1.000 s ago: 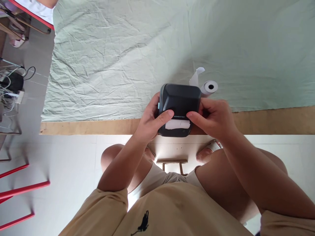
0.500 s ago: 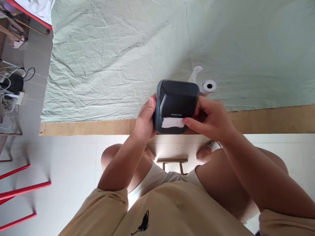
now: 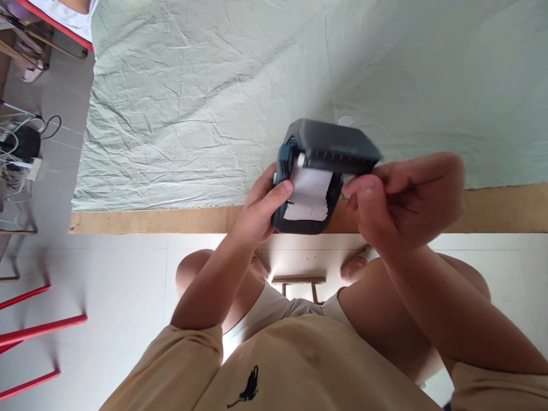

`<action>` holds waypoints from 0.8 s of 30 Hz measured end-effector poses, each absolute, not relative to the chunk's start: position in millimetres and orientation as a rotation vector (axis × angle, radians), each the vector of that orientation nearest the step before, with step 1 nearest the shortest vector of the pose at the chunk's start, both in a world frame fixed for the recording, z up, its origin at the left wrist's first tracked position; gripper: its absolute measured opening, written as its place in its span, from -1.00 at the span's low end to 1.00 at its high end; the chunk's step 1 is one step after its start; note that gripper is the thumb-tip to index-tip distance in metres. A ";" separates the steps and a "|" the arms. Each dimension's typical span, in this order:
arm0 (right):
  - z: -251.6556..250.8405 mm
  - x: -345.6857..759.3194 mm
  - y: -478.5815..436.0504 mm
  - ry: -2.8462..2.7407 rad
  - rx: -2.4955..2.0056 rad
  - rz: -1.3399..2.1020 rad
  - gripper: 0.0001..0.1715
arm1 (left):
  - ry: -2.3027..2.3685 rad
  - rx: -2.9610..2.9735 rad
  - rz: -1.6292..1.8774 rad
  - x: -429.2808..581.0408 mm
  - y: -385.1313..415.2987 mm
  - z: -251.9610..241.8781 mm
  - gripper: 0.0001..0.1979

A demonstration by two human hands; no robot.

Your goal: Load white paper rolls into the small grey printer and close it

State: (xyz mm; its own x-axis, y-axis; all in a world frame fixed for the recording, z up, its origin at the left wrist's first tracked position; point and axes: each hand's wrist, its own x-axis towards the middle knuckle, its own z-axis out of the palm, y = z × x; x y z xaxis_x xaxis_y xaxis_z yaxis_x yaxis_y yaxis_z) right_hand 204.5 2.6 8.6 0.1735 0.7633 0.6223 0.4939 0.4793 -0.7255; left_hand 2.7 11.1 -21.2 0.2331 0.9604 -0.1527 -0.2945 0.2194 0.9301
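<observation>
A dark label printer [image 3: 306, 227] is held over the table's front edge, its lid [image 3: 338, 140] swung up on the far side. White paper [image 3: 309, 197] lies along the inside, with a torn or ragged right side. My left hand [image 3: 261, 208] is closed around the printer's left side, thumb over the rim next to the paper. My right hand [image 3: 398, 200], slightly blurred, has its fingers closed at the lid's lower right corner. Behind the lid, the end of a white paper strip [image 3: 346, 121] peeks out on the cloth.
A wrinkled pale green cloth [image 3: 192, 103] covers the table, with a bare wooden edge [image 3: 149, 221] in front. To the left are red metal legs [image 3: 43, 331] and tangled cables [image 3: 21, 165] on the floor. Part of another person [image 3: 79, 14] shows at the top left.
The printer's lid has gone from closed to raised, showing the paper inside. My right hand has moved right with the lid. The small paper roll is now hidden behind it.
</observation>
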 end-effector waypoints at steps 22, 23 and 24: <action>31.9 220.3 12.8 -2.238 -1.452 0.316 -0.88 | 0.889 1.000 1.026 -0.3 7.6 -17.7 -0.46; 32.3 219.6 13.7 -2.234 -1.459 0.339 -0.87 | 0.901 0.993 1.031 0.2 7.7 -16.6 -0.47; 33.2 218.5 14.4 -2.222 -1.462 0.368 -0.82 | 0.917 0.984 1.043 0.9 7.8 -15.1 -0.47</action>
